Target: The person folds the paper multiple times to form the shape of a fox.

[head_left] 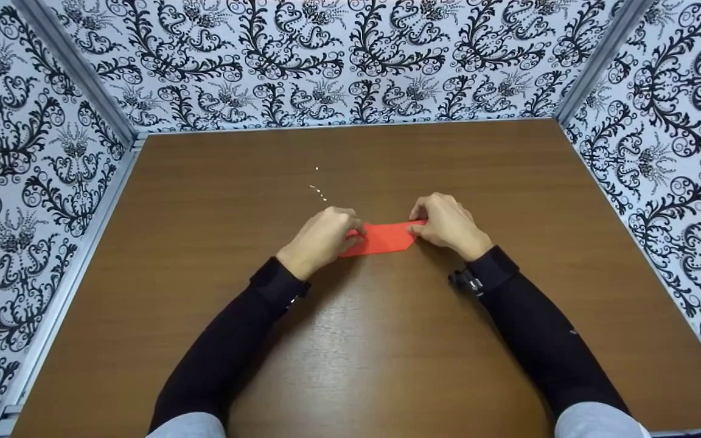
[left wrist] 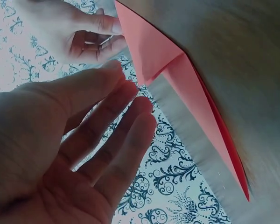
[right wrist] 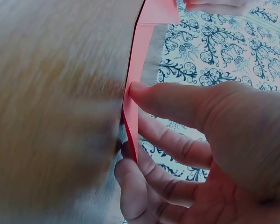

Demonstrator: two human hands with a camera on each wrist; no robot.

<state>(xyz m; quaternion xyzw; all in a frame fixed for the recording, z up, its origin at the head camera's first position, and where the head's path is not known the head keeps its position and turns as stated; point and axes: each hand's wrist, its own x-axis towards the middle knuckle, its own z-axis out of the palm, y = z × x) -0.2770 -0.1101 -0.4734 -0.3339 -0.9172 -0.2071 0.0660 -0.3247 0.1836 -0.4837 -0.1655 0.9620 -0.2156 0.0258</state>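
A folded strip of red paper (head_left: 386, 238) lies on the wooden table between both hands, one end slanting to a point. In the left wrist view a flap folded across the paper (left wrist: 154, 44) shows, and the strip narrows to a sharp tip. My left hand (head_left: 323, 237) is over the strip's left end; its fingers (left wrist: 126, 149) are loosely bent beside the flap, without a grip on it. At the other end my right hand (head_left: 448, 222) holds the paper, its thumb (right wrist: 168, 100) pressed on the face and other fingers around the pointed end.
Several small white specks (head_left: 320, 193) lie on the brown table (head_left: 350, 353) beyond the left hand. Walls with black-and-white scroll patterns (head_left: 302, 67) and metal frame bars (head_left: 83, 73) border the table at the back and sides.
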